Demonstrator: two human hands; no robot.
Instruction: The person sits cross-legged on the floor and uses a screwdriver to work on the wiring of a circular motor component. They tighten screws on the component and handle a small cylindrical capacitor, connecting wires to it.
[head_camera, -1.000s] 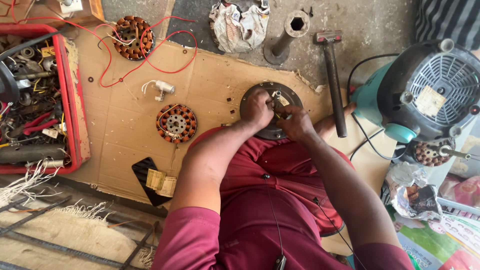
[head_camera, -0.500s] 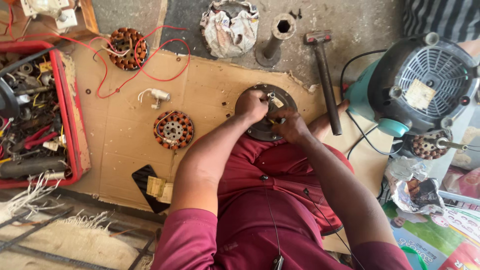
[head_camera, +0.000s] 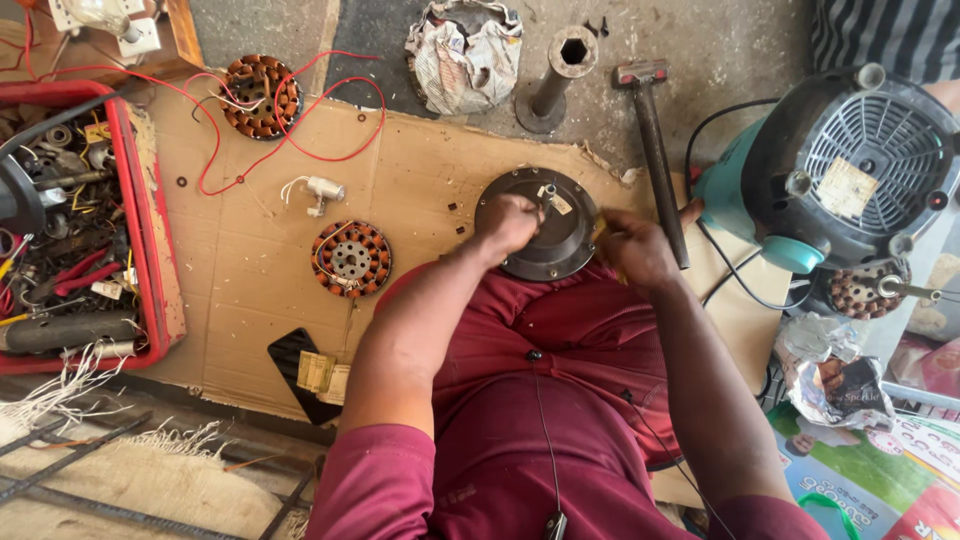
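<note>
— What are the hands doing?
— The left hand (head_camera: 510, 222) is gripping the round dark motor cover (head_camera: 548, 222) at the cardboard's (head_camera: 250, 270) right edge. The right hand (head_camera: 635, 245) is closing on something small beside it.

Both hands (head_camera: 510, 222) on round motor cover (head_camera: 552, 245)

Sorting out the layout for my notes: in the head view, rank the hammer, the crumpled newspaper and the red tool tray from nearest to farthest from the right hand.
1. Hammer, right beside the right hand.
2. Crumpled newspaper, up and to the left on the floor.
3. Red tool tray, far left edge.
</note>
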